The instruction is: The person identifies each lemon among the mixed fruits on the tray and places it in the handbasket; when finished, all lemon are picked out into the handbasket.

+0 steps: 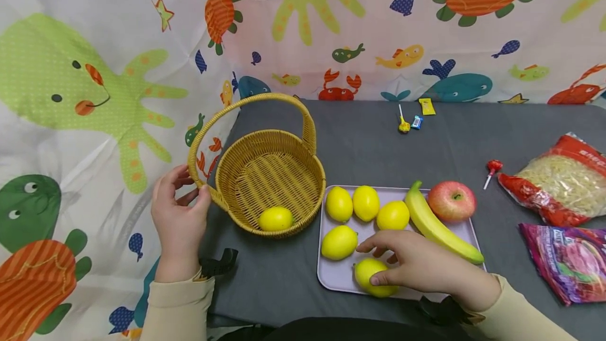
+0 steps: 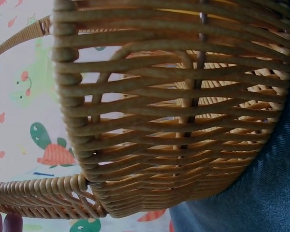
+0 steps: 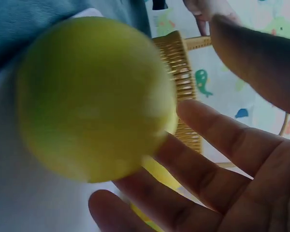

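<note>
My left hand holds the left base of the handle of a round wicker basket. One lemon lies inside, near the basket's front wall. Fingertips show beside the handle in the left wrist view. My right hand hovers over the front of a pale lilac tray, its thumb by the front lemon. In the right wrist view that lemon sits before spread fingers, with the thumb apart from it. Several more lemons, a banana and an apple lie on the tray.
A red bag of pale food and a purple packet lie at the right. A red lollipop is near them. Farther back are a yellow lollipop and two small wrapped sweets. A printed curtain borders the grey table.
</note>
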{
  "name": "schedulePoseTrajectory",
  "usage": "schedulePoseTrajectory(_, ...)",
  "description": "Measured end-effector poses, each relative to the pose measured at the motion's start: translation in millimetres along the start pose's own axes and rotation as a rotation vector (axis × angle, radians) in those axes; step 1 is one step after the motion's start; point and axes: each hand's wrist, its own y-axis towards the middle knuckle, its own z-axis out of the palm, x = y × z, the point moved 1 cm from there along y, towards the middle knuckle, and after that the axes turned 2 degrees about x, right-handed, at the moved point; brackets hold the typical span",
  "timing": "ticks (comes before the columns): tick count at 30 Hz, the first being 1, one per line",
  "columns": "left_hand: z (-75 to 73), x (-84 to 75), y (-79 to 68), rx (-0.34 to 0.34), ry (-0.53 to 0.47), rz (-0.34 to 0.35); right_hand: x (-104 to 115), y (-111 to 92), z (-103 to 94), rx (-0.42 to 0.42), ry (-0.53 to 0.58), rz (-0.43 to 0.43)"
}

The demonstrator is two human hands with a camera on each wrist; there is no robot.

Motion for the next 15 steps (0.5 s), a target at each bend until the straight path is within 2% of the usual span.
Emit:
schedulePoseTrajectory(4,-0.2,0.7,0.1,-0.012,0.016,-0.005,-8.2,1.3,6.6,0.019,0.013,-0.003)
schedulePoseTrajectory(15,1.0,-0.6,0.3,-0.012,0.008,0.0,-16.6,3.6,15.0,0.005,-0.041,-0.031)
